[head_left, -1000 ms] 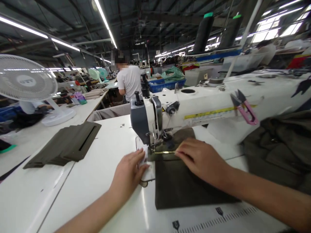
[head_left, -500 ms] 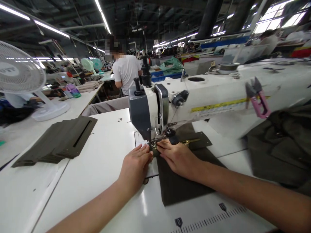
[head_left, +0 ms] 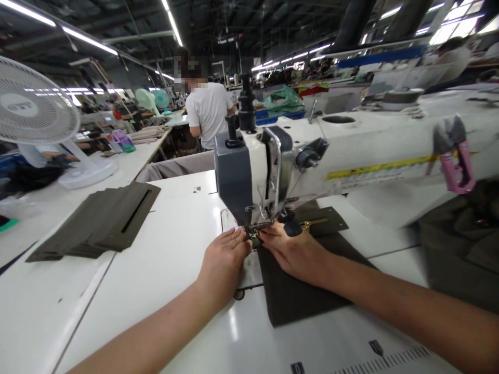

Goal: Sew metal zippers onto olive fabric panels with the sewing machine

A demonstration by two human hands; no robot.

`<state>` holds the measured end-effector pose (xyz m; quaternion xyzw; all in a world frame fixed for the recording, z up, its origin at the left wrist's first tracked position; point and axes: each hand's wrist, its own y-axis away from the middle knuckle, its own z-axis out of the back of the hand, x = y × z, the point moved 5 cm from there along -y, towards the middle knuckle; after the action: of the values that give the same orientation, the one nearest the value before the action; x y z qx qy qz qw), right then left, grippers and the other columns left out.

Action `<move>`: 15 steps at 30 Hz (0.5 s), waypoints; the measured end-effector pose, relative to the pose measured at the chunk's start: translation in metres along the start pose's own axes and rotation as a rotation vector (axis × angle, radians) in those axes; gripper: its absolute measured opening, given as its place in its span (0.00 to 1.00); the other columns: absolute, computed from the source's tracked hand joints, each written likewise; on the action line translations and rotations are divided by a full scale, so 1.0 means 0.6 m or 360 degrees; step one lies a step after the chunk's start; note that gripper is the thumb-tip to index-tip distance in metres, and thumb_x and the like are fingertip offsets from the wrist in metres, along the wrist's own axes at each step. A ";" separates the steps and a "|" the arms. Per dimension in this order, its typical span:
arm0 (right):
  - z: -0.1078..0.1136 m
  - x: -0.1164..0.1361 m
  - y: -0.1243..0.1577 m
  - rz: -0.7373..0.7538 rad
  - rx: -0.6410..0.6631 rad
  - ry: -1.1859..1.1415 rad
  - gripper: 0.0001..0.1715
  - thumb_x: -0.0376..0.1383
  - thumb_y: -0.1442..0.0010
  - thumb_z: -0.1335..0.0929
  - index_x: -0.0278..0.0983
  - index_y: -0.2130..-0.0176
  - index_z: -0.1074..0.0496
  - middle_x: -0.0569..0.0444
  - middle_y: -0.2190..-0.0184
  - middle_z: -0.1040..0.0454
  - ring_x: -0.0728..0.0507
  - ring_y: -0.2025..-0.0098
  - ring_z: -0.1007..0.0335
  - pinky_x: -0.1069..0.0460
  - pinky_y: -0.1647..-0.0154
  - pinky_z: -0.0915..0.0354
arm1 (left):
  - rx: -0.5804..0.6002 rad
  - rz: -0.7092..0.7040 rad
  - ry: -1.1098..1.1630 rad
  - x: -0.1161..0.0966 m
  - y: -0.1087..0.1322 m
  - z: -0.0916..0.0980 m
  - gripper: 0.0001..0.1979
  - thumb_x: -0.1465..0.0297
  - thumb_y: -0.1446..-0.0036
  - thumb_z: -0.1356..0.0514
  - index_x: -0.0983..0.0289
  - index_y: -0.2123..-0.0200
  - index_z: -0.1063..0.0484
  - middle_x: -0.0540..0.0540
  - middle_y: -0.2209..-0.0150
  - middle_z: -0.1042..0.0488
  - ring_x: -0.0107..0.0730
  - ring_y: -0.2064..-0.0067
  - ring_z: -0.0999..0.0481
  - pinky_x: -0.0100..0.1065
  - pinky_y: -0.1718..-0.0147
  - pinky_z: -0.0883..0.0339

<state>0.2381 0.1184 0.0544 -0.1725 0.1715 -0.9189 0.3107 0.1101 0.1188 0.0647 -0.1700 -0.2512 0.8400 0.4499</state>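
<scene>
A dark olive fabric piece (head_left: 304, 291) lies under the presser foot (head_left: 255, 231) of a white and grey sewing machine (head_left: 236, 169). My left hand (head_left: 226, 262) rests just left of the foot, its fingers together and curled at the fabric's edge. From the right, my right hand (head_left: 294, 252) pinches and presses the same piece close to the needle area. A gold zipper (head_left: 319, 221) shows on the fabric behind my right hand. The machine head and my fingers hide the needle and the exact grip.
At left lies a stack of olive fabric panels (head_left: 97, 221), with a white fan (head_left: 88, 169) beyond. Pink-handled snippers (head_left: 458, 163) hang on the machine arm. Dark fabric (head_left: 463, 244) is heaped at right. A person in a white shirt (head_left: 208, 114) stands farther back.
The camera view has shifted, so the machine sits a little farther right and looks larger. Both hands stay at the presser foot with the fabric in nearly the same place.
</scene>
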 end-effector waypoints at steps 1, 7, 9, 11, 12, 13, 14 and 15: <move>0.000 0.000 0.000 0.0006 -0.0003 0.0011 0.11 0.29 0.41 0.40 0.33 0.64 0.29 0.46 0.60 0.27 0.41 0.54 0.34 0.47 0.50 0.40 | 0.0000 -0.0001 0.0008 0.000 -0.001 0.000 0.11 0.78 0.43 0.50 0.67 0.69 0.28 0.60 0.63 0.23 0.38 0.59 0.23 0.41 0.55 0.31; -0.001 -0.001 0.000 0.0064 -0.0062 0.0088 0.13 0.28 0.41 0.41 0.34 0.64 0.29 0.47 0.61 0.27 0.42 0.59 0.32 0.48 0.55 0.38 | 0.0040 0.0066 0.0021 0.002 -0.003 -0.001 0.10 0.80 0.44 0.49 0.66 0.69 0.29 0.59 0.63 0.23 0.37 0.60 0.23 0.42 0.54 0.31; -0.003 -0.001 0.000 0.0060 -0.0052 0.0086 0.14 0.29 0.41 0.42 0.35 0.64 0.29 0.47 0.62 0.27 0.42 0.58 0.32 0.47 0.54 0.38 | 0.0061 0.0089 0.0032 0.004 -0.003 -0.003 0.09 0.80 0.45 0.48 0.67 0.68 0.29 0.60 0.63 0.23 0.38 0.59 0.24 0.42 0.54 0.32; -0.004 -0.002 0.001 0.0048 -0.0039 0.0078 0.14 0.29 0.40 0.42 0.34 0.63 0.29 0.46 0.62 0.26 0.41 0.57 0.32 0.47 0.54 0.38 | 0.0085 0.0117 0.0055 0.005 -0.001 -0.005 0.08 0.81 0.45 0.47 0.67 0.69 0.29 0.60 0.62 0.23 0.38 0.58 0.24 0.41 0.53 0.33; -0.005 -0.002 0.001 0.0044 -0.0032 0.0078 0.14 0.29 0.40 0.42 0.34 0.64 0.29 0.46 0.62 0.26 0.41 0.57 0.32 0.46 0.54 0.38 | 0.0095 0.0131 0.0064 0.006 -0.001 -0.006 0.08 0.81 0.46 0.46 0.67 0.69 0.29 0.60 0.62 0.23 0.38 0.58 0.24 0.41 0.53 0.33; -0.005 -0.002 0.001 0.0040 -0.0035 0.0080 0.14 0.29 0.40 0.42 0.35 0.64 0.29 0.46 0.62 0.26 0.41 0.58 0.32 0.46 0.54 0.38 | 0.0106 0.0143 0.0069 0.007 0.000 -0.008 0.07 0.81 0.46 0.46 0.67 0.68 0.29 0.60 0.62 0.23 0.38 0.58 0.24 0.40 0.52 0.33; -0.006 -0.002 0.001 0.0039 -0.0040 0.0085 0.14 0.29 0.41 0.42 0.35 0.64 0.29 0.46 0.62 0.26 0.41 0.58 0.31 0.46 0.55 0.37 | 0.0108 0.0154 0.0068 0.008 0.001 -0.009 0.07 0.81 0.46 0.46 0.67 0.68 0.29 0.60 0.62 0.23 0.38 0.58 0.24 0.40 0.52 0.34; -0.007 -0.002 0.001 0.0043 -0.0047 0.0090 0.14 0.29 0.41 0.42 0.35 0.64 0.29 0.47 0.62 0.26 0.41 0.59 0.31 0.47 0.56 0.37 | 0.0102 0.0165 0.0061 0.010 0.002 -0.010 0.07 0.80 0.46 0.46 0.67 0.68 0.29 0.60 0.61 0.23 0.38 0.58 0.24 0.40 0.52 0.34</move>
<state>0.2377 0.1196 0.0503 -0.1486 0.1962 -0.9165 0.3155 0.1096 0.1248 0.0587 -0.1842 -0.2066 0.8663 0.4157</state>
